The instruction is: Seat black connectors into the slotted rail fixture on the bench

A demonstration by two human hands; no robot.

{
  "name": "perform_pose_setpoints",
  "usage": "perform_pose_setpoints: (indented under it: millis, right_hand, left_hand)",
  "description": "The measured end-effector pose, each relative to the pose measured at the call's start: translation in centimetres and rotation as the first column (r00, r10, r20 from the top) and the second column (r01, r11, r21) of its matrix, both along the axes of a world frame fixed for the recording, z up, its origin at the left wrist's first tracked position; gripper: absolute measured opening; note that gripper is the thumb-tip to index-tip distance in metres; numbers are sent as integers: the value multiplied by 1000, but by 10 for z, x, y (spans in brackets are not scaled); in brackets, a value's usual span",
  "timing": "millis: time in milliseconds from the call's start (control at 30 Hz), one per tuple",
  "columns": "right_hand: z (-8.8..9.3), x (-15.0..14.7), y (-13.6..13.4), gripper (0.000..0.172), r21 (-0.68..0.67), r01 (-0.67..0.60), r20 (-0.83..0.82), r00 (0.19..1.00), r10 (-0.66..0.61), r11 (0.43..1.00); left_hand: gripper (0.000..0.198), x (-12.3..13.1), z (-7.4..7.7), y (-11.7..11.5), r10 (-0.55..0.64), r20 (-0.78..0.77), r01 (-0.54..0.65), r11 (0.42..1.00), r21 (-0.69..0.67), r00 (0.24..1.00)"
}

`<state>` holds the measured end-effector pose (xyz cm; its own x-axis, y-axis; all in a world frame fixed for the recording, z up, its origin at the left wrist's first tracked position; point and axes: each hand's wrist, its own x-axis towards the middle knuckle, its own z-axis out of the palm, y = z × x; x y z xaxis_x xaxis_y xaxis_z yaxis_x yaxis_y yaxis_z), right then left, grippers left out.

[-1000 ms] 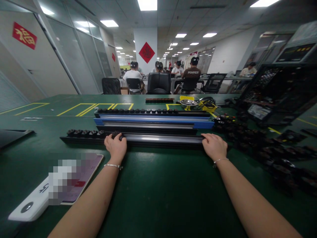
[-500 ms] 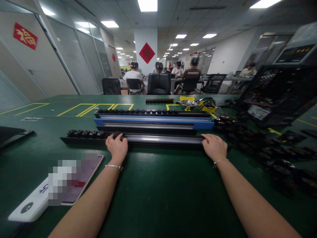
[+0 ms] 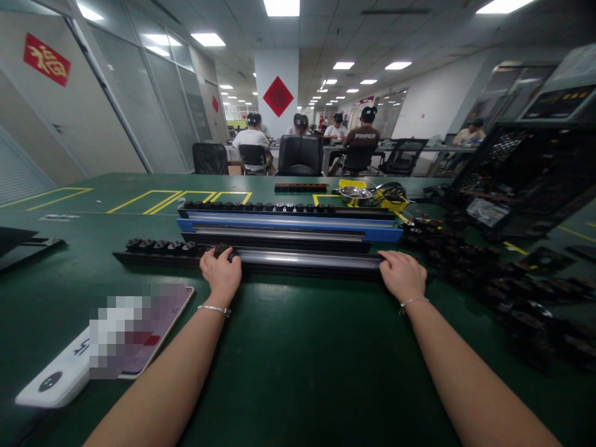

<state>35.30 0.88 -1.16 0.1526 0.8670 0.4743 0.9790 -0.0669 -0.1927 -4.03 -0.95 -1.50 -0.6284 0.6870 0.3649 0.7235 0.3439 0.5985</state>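
A long black rail (image 3: 307,259) with a shiny inner face lies across the table in front of me. Several small black parts (image 3: 161,247) stand in a row along its left stretch. My left hand (image 3: 221,273) is closed around another small black part (image 3: 223,249) on the rail, just right of that row. At the rail's right end, my right hand (image 3: 404,274) grips it with bent fingers; the thumb side is partly hidden. Behind lie a blue rail (image 3: 382,236) and a farther black rail (image 3: 363,214) carrying a row of similar parts.
A pile of black parts (image 3: 503,279) spreads along the right. A metal bowl (image 3: 356,193) and a yellow tray (image 3: 393,203) stand at the back. A phone (image 3: 179,304) and a white device (image 3: 51,385) lie at left. People (image 3: 254,139) sit at far desks.
Both hands keep their hold on the rail and the small part. The view has shifted slightly; nothing else has visibly moved on the table.
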Motion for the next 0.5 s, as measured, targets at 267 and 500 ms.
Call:
perform_pose_setpoints:
  millis: [267, 500]
  right_hand:
    - [-2, 2, 2, 40, 25, -52, 60, 997, 50, 998]
    - [-2, -17, -1, 44, -11, -216, 114, 970, 216, 976]
  left_hand:
    - [38, -1, -4, 1, -13, -26, 13, 1000, 14, 1000]
    - [37, -1, -6, 1, -30, -70, 33, 998, 49, 997]
